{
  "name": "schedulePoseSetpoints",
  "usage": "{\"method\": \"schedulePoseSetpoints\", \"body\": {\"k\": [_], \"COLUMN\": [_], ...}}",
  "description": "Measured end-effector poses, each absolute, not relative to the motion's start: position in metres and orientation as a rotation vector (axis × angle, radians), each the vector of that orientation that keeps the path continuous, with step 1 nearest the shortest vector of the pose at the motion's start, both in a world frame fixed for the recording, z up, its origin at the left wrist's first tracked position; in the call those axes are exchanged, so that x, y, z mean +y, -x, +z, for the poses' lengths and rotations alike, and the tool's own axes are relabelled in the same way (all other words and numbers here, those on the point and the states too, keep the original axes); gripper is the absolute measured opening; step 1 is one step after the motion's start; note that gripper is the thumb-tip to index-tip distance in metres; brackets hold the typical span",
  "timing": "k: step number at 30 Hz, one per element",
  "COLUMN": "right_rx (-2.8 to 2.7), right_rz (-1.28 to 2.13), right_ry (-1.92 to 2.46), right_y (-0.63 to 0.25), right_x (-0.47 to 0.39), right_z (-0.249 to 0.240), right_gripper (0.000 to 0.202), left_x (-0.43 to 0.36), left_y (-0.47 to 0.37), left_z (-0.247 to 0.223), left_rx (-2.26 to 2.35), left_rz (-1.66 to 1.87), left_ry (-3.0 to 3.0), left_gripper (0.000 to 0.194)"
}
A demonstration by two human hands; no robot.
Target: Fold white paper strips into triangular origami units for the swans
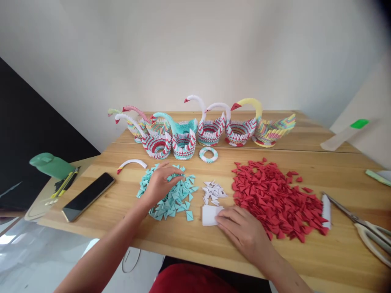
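My left hand (pixel 163 182) is over a pile of folded teal paper triangles (pixel 173 203), its fingers curved and apart, with nothing visible between them. The fingertips of my right hand (pixel 241 228) are closed on the right edge of a small stack of white paper slips (pixel 209 215) lying flat on the table. Just behind the slips is a small heap of folded white paper pieces (pixel 214 190). To the right spreads a large pile of folded red paper triangles (pixel 271 195). A teal and white paper ring (pixel 208 154) lies behind the white heap.
Several folded-paper swans (pixel 210 132) stand along the back of the wooden table (pixel 183 240). A loose white swan neck (pixel 132 162) and a black phone (pixel 88 196) lie at left. Scissors (pixel 360 221) are at right. A green bottle (pixel 51 165) lies beyond the left edge.
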State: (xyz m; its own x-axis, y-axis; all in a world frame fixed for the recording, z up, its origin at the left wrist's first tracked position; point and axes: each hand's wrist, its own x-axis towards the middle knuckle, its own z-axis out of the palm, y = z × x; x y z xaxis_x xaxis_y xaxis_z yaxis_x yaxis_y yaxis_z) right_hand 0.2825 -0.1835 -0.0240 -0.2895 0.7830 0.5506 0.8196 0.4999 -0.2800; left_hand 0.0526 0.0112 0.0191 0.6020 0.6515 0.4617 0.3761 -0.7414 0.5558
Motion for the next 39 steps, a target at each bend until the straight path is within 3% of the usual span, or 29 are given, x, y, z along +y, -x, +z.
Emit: {"method": "schedulePoseSetpoints", "body": {"k": [9,21,33,39], "right_rx": [-2.188,-1.881,-1.724,-1.692], "right_rz": [-0.16,0.025,0.136,0.162], "right_ry": [1.348,1.315,1.08,1.211], "right_y": [-0.286,-0.226,-0.226,-0.232], "right_x": [-0.184,-0.099,-0.092,-0.096], "right_z": [0.006,0.041,0.035,0.031], "right_gripper": [0.034,0.02,0.007,0.008], "left_x": [-0.032,-0.041,-0.044,-0.042], "left_y": [-0.042,-0.057,-0.06,-0.053], "left_z": [0.028,0.03,0.017,0.02], "left_rx": [0.779,0.656,0.588,0.692], "left_rz": [0.908,0.925,1.02,1.013], "left_ry": [-2.115,-1.357,-1.137,-1.151], "left_gripper": [0.011,0.025,0.018,0.021]}}
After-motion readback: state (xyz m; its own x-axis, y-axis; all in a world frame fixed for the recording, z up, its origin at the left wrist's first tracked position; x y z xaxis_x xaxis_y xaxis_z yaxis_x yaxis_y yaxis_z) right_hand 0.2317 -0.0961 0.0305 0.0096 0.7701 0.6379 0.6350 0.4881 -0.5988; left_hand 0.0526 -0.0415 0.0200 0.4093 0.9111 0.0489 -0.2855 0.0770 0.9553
